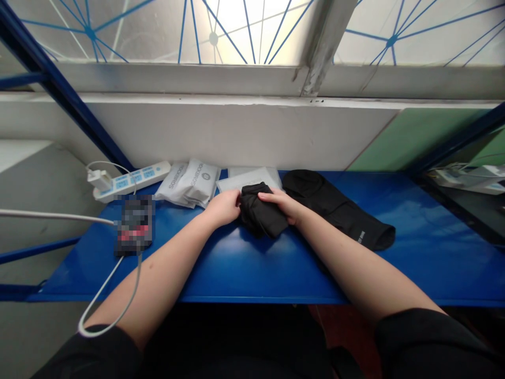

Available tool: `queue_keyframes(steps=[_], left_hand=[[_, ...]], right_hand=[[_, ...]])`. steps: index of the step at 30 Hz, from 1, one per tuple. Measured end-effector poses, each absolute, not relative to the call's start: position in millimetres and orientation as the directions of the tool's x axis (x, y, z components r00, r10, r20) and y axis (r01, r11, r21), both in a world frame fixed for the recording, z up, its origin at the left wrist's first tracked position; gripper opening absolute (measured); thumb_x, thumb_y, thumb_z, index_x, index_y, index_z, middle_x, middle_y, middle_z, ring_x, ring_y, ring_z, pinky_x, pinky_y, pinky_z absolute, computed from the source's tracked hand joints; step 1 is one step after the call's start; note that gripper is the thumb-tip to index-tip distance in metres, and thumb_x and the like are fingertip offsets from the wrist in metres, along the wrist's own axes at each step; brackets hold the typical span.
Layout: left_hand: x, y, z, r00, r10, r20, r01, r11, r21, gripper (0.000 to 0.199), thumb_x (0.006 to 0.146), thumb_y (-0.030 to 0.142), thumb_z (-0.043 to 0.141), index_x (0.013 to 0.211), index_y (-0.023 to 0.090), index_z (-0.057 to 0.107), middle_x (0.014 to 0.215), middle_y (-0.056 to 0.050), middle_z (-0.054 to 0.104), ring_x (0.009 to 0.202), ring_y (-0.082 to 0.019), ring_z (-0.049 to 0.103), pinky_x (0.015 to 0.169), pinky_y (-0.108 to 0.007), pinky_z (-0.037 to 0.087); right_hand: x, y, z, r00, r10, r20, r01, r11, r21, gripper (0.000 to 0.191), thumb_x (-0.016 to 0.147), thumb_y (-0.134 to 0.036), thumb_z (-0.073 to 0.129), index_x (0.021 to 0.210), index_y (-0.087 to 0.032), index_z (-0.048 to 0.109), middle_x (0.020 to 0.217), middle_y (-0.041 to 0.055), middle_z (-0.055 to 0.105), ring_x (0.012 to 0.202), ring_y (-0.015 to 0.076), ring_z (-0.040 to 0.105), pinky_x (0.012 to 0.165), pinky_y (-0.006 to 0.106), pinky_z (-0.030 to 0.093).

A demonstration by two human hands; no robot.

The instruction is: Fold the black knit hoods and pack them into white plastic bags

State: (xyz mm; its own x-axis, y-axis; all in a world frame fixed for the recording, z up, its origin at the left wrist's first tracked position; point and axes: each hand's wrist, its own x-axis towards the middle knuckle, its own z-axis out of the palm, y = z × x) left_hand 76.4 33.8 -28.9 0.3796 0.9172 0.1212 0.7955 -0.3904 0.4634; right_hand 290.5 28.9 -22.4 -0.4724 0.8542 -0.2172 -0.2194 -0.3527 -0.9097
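Note:
A bunched, folded black cloth (262,211) is between my hands, a little above or on the blue table; I cannot tell which. My left hand (225,205) pinches its left edge, fingers curled and partly hidden. From the right, my right hand (284,204) grips the cloth with the thumb across its top. A long black fabric sleeve (339,208) with small pale lettering near its lower end lies flat beside my right forearm. Just behind the held cloth lie flat whitish plastic bags (252,176).
Grey-white printed packets (193,181) lie left of my hands. Further left are a white power strip (136,181) with a plug and a blurred device (135,225) with white cables, one looping over my left forearm. The blue table (256,279) meets a wall; blue frame bars flank it.

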Motion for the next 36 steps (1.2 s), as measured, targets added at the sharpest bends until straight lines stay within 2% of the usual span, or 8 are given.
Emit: queue_keyframes(steps=[4, 8, 15, 19, 24, 29, 33, 36], left_hand=[[74.3, 32.3, -29.7, 0.402, 0.905, 0.135, 0.789, -0.418, 0.450, 0.017, 0.078, 0.015, 0.061, 0.090, 0.022, 0.071, 0.095, -0.008, 0.075, 0.089, -0.027, 0.069, 0.073, -0.032, 0.050], [74.1, 34.8, -31.9, 0.376, 0.904, 0.201, 0.713, -0.421, 0.561, 0.016, 0.080, 0.015, 0.058, 0.088, 0.021, 0.070, 0.085, -0.005, 0.074, 0.079, -0.022, 0.067, 0.068, -0.030, 0.047], [75.7, 37.7, -31.9, 0.136, 0.951, 0.278, 0.570, -0.305, 0.763, 0.009, 0.084, 0.021, 0.057, 0.078, 0.019, 0.062, 0.065, 0.001, 0.062, 0.061, -0.015, 0.056, 0.061, -0.027, 0.041], [78.8, 34.5, -31.2, 0.060, 0.952, 0.300, 0.549, -0.283, 0.786, 0.009, 0.086, 0.021, 0.055, 0.078, 0.020, 0.058, 0.063, 0.002, 0.060, 0.061, -0.015, 0.056, 0.063, -0.027, 0.041], [80.7, 30.7, -29.0, 0.037, 0.926, 0.377, 0.580, -0.327, 0.746, 0.009, 0.091, 0.022, 0.051, 0.082, 0.021, 0.054, 0.066, 0.002, 0.057, 0.064, -0.017, 0.057, 0.066, -0.029, 0.041], [83.2, 19.9, -27.4, 0.022, 0.857, 0.515, 0.638, -0.408, 0.652, 0.009, 0.097, 0.026, 0.046, 0.097, 0.021, 0.054, 0.077, -0.002, 0.062, 0.071, -0.019, 0.062, 0.070, -0.029, 0.045], [85.1, 11.5, -28.5, 0.133, 0.812, 0.568, 0.712, -0.477, 0.515, 0.013, 0.099, 0.027, 0.046, 0.101, 0.020, 0.056, 0.084, -0.005, 0.067, 0.077, -0.019, 0.066, 0.074, -0.029, 0.048], [85.1, 12.4, -28.1, 0.226, 0.803, 0.552, 0.770, -0.494, 0.403, 0.013, 0.098, 0.024, 0.046, 0.101, 0.020, 0.059, 0.091, -0.006, 0.069, 0.083, -0.019, 0.067, 0.076, -0.028, 0.049]], right_hand=[[290.8, 29.1, -22.5, -0.491, 0.842, -0.224, -0.205, -0.362, -0.909, 0.035, 0.077, -0.030, 0.080, 0.107, -0.017, 0.069, 0.101, 0.0111, 0.077, 0.082, 0.0219, 0.074, 0.071, 0.030, 0.061], [292.5, 30.7, -22.8, -0.489, 0.846, -0.215, -0.204, -0.350, -0.914, 0.037, 0.076, -0.032, 0.081, 0.108, -0.017, 0.069, 0.101, 0.0106, 0.077, 0.081, 0.0211, 0.073, 0.072, 0.029, 0.061], [299.2, 33.9, -27.5, -0.572, 0.796, -0.196, -0.149, -0.336, -0.930, 0.046, 0.073, -0.032, 0.085, 0.114, -0.019, 0.067, 0.102, 0.0082, 0.077, 0.084, 0.0207, 0.073, 0.074, 0.029, 0.059], [301.6, 34.3, -28.7, -0.597, 0.788, -0.150, -0.150, -0.294, -0.944, 0.049, 0.073, -0.033, 0.086, 0.116, -0.020, 0.067, 0.106, 0.0072, 0.076, 0.088, 0.0203, 0.073, 0.078, 0.028, 0.059], [299.2, 35.6, -28.1, -0.613, 0.768, -0.188, -0.099, -0.310, -0.946, 0.048, 0.077, -0.034, 0.084, 0.118, -0.017, 0.068, 0.109, 0.0090, 0.076, 0.090, 0.0205, 0.073, 0.079, 0.028, 0.059], [292.5, 34.4, -26.2, -0.517, 0.820, -0.246, -0.099, -0.343, -0.934, 0.047, 0.080, -0.033, 0.081, 0.122, -0.020, 0.065, 0.109, 0.0071, 0.076, 0.088, 0.0184, 0.073, 0.078, 0.027, 0.060], [286.7, 31.6, -24.6, -0.432, 0.874, -0.222, -0.121, -0.300, -0.946, 0.040, 0.079, -0.034, 0.082, 0.113, -0.018, 0.067, 0.103, 0.0090, 0.077, 0.085, 0.0203, 0.073, 0.075, 0.029, 0.061], [283.5, 31.8, -26.7, -0.342, 0.921, -0.188, -0.190, -0.264, -0.946, 0.036, 0.078, -0.033, 0.082, 0.108, -0.018, 0.068, 0.104, 0.0092, 0.077, 0.087, 0.0213, 0.073, 0.077, 0.031, 0.060]])
